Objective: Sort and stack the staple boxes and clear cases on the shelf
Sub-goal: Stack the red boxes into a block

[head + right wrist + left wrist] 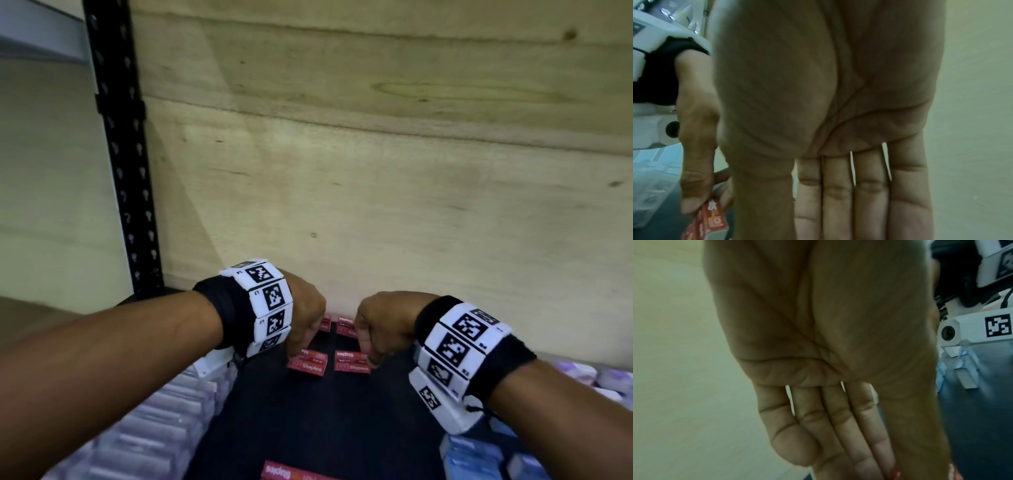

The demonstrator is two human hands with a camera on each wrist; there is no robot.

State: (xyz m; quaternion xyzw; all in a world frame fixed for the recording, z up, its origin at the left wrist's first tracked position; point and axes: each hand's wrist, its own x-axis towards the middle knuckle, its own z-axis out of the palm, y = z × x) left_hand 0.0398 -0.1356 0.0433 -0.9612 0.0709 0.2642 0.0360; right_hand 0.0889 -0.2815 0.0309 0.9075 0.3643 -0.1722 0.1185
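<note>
Flanking red staple boxes, clear cases; both hands' fingers straight.

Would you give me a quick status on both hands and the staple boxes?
Left hand and right hand down over red staple boxes, fingers straight. Clear cases alongside left. Nothing blocking.

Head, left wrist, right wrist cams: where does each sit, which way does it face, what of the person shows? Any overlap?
Head: worn on the head, looks forward and down into the shelf at red staple boxes; both forearms, left hand and right hand show.
Left wrist: at the left wrist, looks along the palm to straight fingers; the other wrist's camera unit shows at right.
Right wrist: looks along the right palm and fingers; the left hand's thumb rests on a staple box.
Shared: all see red staple boxes.
</note>
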